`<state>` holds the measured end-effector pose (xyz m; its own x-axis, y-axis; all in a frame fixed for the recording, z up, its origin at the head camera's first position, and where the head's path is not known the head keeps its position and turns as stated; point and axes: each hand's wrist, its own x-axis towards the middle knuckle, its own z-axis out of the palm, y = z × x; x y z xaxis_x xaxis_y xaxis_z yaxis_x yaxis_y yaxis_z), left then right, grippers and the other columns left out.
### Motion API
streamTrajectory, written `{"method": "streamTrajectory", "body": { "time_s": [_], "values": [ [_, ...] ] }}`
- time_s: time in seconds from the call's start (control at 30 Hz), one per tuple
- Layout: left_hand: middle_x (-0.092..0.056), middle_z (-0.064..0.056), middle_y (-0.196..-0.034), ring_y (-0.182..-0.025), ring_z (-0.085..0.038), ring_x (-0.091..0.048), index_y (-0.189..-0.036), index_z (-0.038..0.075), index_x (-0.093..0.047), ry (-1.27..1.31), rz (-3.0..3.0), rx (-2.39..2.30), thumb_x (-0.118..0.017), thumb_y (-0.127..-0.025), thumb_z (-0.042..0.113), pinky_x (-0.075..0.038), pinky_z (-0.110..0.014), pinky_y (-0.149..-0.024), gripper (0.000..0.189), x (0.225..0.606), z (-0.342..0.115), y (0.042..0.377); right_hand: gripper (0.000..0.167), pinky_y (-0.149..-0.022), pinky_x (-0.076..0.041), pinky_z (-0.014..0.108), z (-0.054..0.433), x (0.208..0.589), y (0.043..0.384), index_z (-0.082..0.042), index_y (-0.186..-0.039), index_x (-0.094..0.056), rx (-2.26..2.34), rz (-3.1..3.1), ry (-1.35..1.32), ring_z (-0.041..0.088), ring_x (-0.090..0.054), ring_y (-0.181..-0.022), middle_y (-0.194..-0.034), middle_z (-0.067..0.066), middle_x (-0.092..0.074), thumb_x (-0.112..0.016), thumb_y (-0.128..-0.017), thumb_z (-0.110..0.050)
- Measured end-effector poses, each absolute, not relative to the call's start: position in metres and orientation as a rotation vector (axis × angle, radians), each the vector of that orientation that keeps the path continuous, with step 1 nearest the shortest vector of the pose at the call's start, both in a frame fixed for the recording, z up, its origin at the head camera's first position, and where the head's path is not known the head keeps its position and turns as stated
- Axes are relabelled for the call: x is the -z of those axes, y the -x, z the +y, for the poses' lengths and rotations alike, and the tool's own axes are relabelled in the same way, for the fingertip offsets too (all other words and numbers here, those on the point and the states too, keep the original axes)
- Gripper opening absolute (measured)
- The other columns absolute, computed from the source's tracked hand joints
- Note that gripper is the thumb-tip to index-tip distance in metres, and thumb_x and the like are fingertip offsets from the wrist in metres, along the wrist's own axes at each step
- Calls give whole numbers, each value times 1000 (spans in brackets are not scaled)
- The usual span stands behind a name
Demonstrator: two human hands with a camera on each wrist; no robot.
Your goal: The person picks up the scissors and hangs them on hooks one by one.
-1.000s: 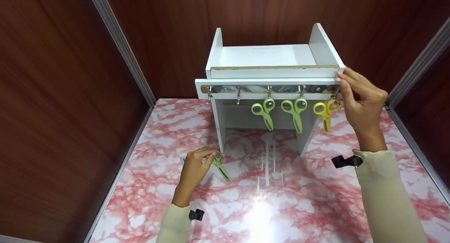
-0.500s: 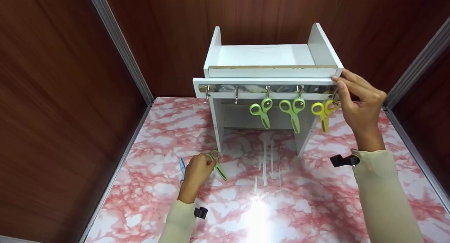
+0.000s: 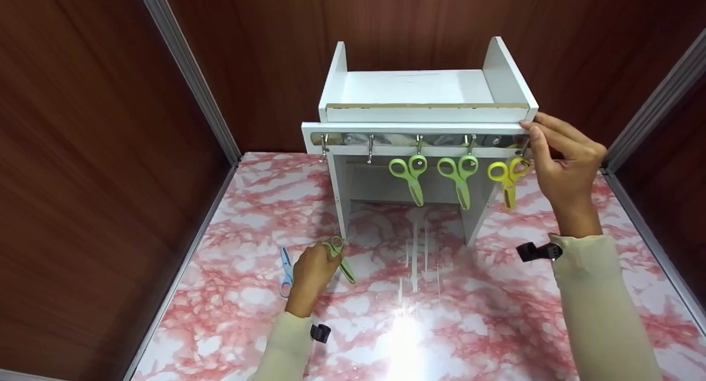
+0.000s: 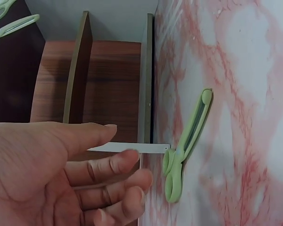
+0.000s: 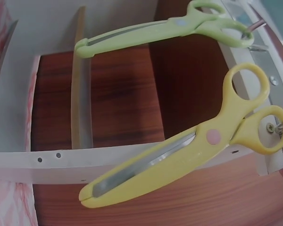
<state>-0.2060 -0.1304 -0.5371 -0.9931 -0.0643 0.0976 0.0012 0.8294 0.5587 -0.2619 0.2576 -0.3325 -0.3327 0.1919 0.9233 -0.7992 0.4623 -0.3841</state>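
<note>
My left hand (image 3: 316,268) hovers by green scissors (image 3: 345,268) lying on the marbled tabletop. In the left wrist view its fingers (image 4: 115,162) are loosely bent, with a gap between them and the scissors' handles. Blue scissors (image 3: 286,268) lie just left of that hand, partly covered by it. My right hand (image 3: 571,163) pinches the right end of the hook rail (image 3: 397,128) on a white shelf (image 3: 419,114), thumb in front. Yellow scissors (image 3: 508,182) dangle from the hook beside this thumb. Two green scissors, one near the middle (image 3: 415,189) and another (image 3: 462,191), hang on neighbouring hooks.
Two hooks at the rail's left, including one hook (image 3: 370,149), carry nothing. The shelf's side panels (image 3: 337,199) stand on the marbled table (image 3: 237,315). Dark wooden walls (image 3: 110,177) enclose the table at the back and sides.
My left hand has shifted right and its fingers have turned over the green scissors' handles, uncovering more of the blue scissors. My right hand stays on the rail.
</note>
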Motion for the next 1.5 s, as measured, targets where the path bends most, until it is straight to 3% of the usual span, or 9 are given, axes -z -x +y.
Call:
{"method": "streamTrajectory", "body": {
  "time_s": [0.13,0.27,0.43,0.7,0.87,1.17,1.5],
  "values": [
    [-50,0,-60,-59,-20,-55,-70,12,-58,-80,-2916,814,-73,-92,34,-42,-36,-45,35,540,-127,206,10,-89,-58,24,257,334,261,0,-91,-81,-1112,-1608,-522,30,-73,-94,-101,18,-76,-72,-89,3],
    [-50,1,-60,-61,-22,-58,-79,11,-66,-105,-2911,818,-76,-90,32,-43,-38,-46,26,545,-124,207,10,-89,-58,24,255,335,260,0,-92,-82,-1133,-1609,-497,28,-73,-94,-101,18,-76,-72,-90,2],
    [-50,0,-62,-61,-22,-56,-71,13,-59,-148,-2922,805,-79,-88,35,-44,-39,-48,34,552,-123,209,11,-86,-58,22,253,336,259,0,-91,-82,-1143,-1604,-477,27,-73,-94,-101,18,-76,-71,-90,3],
    [-59,-4,-70,-73,-29,-66,-78,10,-63,-188,-2980,799,-82,-85,37,-55,-47,-59,33,557,-122,208,12,-81,-57,18,250,340,257,0,-91,-81,-1140,-1597,-468,28,-74,-93,-100,18,-76,-71,-90,5],
    [-63,-6,-71,-73,-31,-67,-82,7,-68,-182,-2994,786,-83,-84,34,-55,-48,-59,31,560,-122,205,12,-81,-57,18,248,340,259,0,-92,-81,-1143,-1606,-477,27,-74,-94,-101,17,-76,-71,-90,5],
    [-61,-7,-71,-72,-27,-64,-66,12,-56,-198,-3061,797,-81,-84,36,-53,-45,-59,39,563,-122,208,12,-78,-57,16,248,335,258,0,-92,-81,-1144,-1615,-482,25,-73,-93,-102,16,-76,-71,-91,4],
    [-61,-7,-73,-73,-28,-64,-71,11,-60,-193,-3066,847,-79,-86,36,-52,-45,-61,35,561,-120,213,12,-78,-57,17,251,332,257,0,-90,-82,-1132,-1608,-463,27,-73,-92,-99,18,-76,-70,-90,5]
  ]
}}
